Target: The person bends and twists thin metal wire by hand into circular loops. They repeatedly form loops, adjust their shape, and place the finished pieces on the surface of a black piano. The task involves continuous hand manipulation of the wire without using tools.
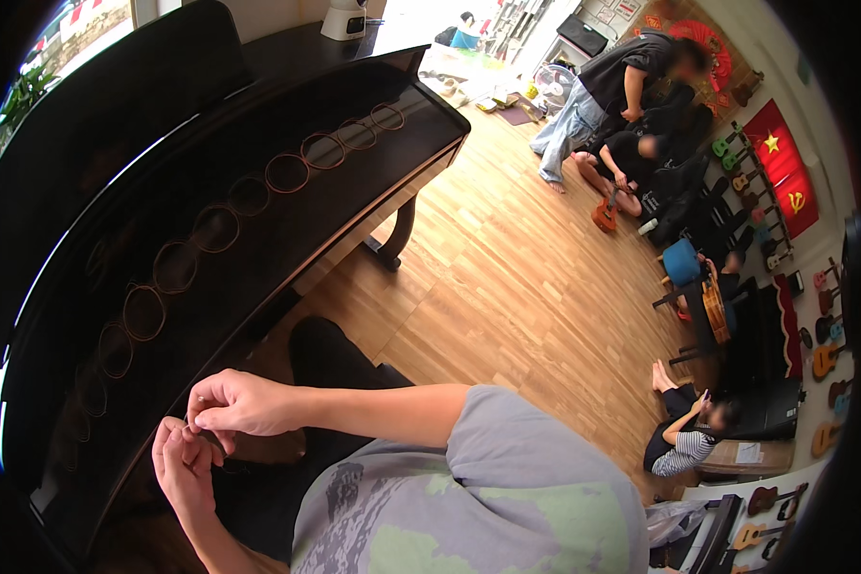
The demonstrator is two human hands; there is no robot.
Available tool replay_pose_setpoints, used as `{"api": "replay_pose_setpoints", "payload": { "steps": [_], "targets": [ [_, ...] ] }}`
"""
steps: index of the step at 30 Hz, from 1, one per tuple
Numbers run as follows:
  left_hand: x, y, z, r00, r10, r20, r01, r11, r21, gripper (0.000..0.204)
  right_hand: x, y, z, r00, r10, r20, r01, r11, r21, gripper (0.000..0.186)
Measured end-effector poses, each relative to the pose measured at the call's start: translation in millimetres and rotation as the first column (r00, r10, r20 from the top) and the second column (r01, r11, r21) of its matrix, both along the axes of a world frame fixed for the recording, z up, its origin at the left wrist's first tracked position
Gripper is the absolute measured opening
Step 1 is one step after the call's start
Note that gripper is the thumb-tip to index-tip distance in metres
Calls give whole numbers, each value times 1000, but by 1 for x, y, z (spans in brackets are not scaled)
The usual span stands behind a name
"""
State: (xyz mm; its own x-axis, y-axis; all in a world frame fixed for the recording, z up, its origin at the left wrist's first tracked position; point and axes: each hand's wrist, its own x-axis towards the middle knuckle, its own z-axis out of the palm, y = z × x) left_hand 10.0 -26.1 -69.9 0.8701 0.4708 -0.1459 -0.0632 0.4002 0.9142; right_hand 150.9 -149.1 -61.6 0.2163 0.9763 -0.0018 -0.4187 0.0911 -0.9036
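Both of my hands meet over the near edge of the black piano [287,230], at the lower left. My right hand [244,402] is closed, its thumb and index finger pinched together. Just below it, my left hand [184,469] has its fingers curled, and its fingertips touch those of the right. Whatever lies between the fingertips is too small and thin to make out. Along the piano's dark lid runs a row of several thin, ring-shaped coils [287,189], some copper-coloured and others darker and faint. My hands are apart from these coils.
A white camera-like device [344,19] stands on the piano's far end. Beyond the wooden floor [469,277], one person bends over and others sit, one with a small orange ukulele [605,215], another with a guitar [715,308]. A blue stool [681,260] stands near them. Instruments hang on the right wall.
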Motion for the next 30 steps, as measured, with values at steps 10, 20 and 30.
{"api": "replay_pose_setpoints", "payload": {
  "steps": [10,20,30],
  "targets": [
    [8,-19,-12,980,167,105,-131,949,-286,21,-24,14,-15,905,-61,-422,47,998,-41,13],
    [6,-17,-24,976,217,33,-214,974,-74,26,-40,20,-18,951,-277,-137,281,960,13,16],
    [15,-28,-8,946,323,22,-323,946,-26,22,-34,22,-17,934,-339,-114,343,939,14,15]
  ]
}}
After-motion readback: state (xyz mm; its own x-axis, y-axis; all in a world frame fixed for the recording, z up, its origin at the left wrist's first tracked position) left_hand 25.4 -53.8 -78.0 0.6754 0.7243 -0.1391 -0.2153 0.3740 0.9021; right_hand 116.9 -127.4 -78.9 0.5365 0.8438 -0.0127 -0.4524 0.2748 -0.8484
